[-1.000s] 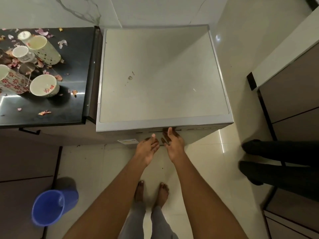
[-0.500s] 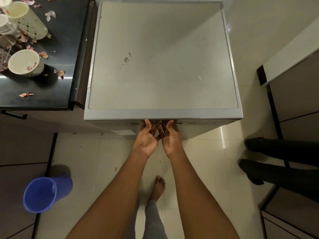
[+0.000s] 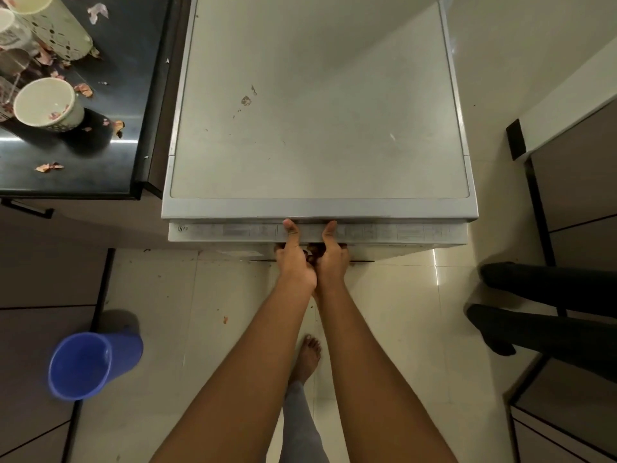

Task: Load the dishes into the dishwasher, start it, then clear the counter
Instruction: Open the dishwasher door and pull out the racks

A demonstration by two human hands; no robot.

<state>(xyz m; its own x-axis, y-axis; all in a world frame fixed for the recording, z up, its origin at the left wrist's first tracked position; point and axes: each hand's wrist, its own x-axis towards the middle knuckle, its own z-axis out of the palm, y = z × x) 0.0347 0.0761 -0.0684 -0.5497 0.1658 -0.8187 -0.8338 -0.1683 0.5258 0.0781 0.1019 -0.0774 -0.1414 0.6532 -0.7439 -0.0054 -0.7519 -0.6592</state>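
Note:
A grey freestanding dishwasher [image 3: 317,128] fills the middle of the head view, seen from above. Its door [image 3: 400,233] stands slightly ajar, so the control strip along the door's top edge shows. My left hand [image 3: 295,259] and my right hand [image 3: 330,257] grip the door handle side by side, thumbs up on the strip and fingers curled underneath. On the black counter [image 3: 100,155] to the left stand dirty cream cups: a short one [image 3: 46,103] and a tall patterned one [image 3: 56,28], with petal scraps scattered around them.
A blue plastic bucket [image 3: 90,362] lies tipped on the tiled floor at the lower left. Another person's dark-clad legs [image 3: 547,305] stand at the right, beside brown cabinets [image 3: 581,182]. My bare foot [image 3: 307,359] is on the floor below my arms.
Both hands closed on the door handle and pulled; the door has come slightly away from the body, exposing the control strip. The camera has moved closer and lower.

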